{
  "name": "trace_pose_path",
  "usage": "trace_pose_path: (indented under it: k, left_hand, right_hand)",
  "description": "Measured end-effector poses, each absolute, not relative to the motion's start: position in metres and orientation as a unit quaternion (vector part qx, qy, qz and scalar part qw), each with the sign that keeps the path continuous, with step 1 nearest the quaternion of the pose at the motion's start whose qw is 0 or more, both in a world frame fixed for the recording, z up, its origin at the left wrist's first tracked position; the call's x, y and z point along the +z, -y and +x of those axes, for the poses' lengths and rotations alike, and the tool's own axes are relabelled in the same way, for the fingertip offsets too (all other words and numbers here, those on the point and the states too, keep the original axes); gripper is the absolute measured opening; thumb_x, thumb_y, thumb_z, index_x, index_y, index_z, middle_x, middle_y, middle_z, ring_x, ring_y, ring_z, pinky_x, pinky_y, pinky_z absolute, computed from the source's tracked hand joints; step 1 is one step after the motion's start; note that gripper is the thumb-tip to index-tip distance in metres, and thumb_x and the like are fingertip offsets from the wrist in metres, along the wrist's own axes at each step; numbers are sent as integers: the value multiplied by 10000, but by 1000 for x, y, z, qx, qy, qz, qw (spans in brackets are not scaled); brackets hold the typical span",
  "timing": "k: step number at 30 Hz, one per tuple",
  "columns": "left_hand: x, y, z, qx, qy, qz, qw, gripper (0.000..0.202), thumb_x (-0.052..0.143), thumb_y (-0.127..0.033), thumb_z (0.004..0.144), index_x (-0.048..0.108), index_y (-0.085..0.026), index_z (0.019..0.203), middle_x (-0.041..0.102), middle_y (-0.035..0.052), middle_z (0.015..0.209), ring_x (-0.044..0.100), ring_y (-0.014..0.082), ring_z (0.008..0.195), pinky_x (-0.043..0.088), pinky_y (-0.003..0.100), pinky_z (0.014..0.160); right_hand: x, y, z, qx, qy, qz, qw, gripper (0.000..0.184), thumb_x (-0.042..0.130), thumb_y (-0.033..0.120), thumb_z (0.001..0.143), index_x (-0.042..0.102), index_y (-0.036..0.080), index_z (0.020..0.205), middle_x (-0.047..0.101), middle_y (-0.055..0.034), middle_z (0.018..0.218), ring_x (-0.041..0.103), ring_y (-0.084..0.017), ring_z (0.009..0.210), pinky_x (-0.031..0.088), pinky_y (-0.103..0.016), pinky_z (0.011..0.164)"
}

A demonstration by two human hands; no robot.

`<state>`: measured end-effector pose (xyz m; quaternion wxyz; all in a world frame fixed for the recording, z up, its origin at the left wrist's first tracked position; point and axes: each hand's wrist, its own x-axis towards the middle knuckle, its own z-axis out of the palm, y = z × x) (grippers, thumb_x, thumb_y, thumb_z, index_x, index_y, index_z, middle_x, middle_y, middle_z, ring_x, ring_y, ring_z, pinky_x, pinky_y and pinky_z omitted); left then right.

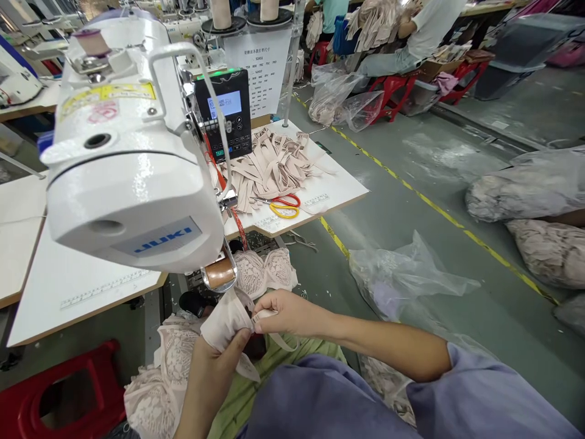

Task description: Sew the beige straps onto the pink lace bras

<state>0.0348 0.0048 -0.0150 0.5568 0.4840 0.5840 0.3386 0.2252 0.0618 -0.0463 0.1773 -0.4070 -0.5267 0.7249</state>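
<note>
My left hand (pixel 219 363) is closed around a pale beige bra piece (pixel 226 320), thumb on top, just below the sewing machine's (pixel 137 201) front end. Opposite it, my right hand (pixel 278 314) pinches a light strap (pixel 265 315) at the edge of that piece; a loose length of strap hangs below. Lace bra cups (pixel 265 271) lie under the machine's arm, beyond my hands. More lace cups (pixel 171 366) hang at the left of my lap, partly hidden by my left forearm.
Beige straps (pixel 274 161) lie heaped on the white machine table (pixel 342 183), with red-and-yellow scissors (pixel 286 206) near its edge. A control panel (pixel 223 113) stands behind. At lower left is a red stool (pixel 68 390). Plastic bags (pixel 402 274) lie on the floor; a seated person (pixel 429 36) is farther back.
</note>
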Motion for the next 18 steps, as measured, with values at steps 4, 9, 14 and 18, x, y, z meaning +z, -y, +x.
trace_pose_path:
  k: [4,9,14,18]
  left_hand:
    - [-18,-5,37,348,-611,445,554,427,728,-442,800,734,-175,1132,769,74,1055,681,287,1048,541,359,904]
    - [-26,-6,43,372,-612,393,577,327,726,-444,802,762,-152,943,736,34,758,684,238,837,548,327,767]
    - [-25,-10,51,410,-614,390,551,340,721,-446,791,753,-154,964,736,32,764,682,227,797,547,340,791]
    - [-24,-6,34,410,-616,377,557,445,753,-443,746,725,-163,1091,765,85,993,677,300,1024,527,397,920]
  right_hand:
    - [-53,-59,223,761,466,-406,196,184,734,320,749,679,160,822,524,52,656,423,-93,609,305,-211,554]
    - [-49,-57,224,737,495,-407,216,222,724,365,783,676,157,842,515,51,653,423,-91,599,304,-205,537]
    - [-42,-58,221,618,613,-422,254,121,652,275,813,664,161,774,504,49,631,416,-92,590,296,-210,526]
    - [-31,-73,222,664,596,-392,225,98,661,253,757,665,159,784,472,62,591,383,-81,540,283,-207,504]
